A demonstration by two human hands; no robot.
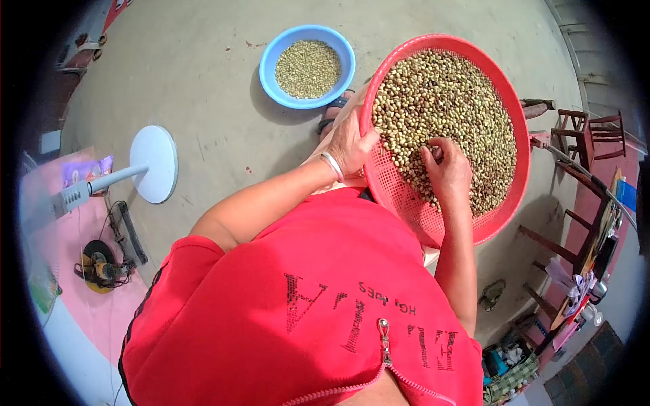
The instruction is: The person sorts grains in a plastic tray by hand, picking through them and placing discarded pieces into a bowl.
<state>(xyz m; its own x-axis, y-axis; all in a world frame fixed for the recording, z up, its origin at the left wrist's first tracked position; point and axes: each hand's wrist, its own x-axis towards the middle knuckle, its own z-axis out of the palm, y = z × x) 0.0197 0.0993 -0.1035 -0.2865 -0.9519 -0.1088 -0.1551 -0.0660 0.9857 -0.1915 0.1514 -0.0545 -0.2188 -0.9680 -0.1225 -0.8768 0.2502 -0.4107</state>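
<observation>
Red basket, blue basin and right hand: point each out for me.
Red basket (391,181), head view: bare mesh at its lower left.
Blue basin (268,68), head view: its left wall.
Right hand (451,173), head view: back of the hand.

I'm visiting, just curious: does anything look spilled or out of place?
No spill stands out: the bean-like pieces lie in the red basket and blue basin. Small reddish specks mark the floor, odd against its plain grey; what they are, I cannot tell.
</observation>
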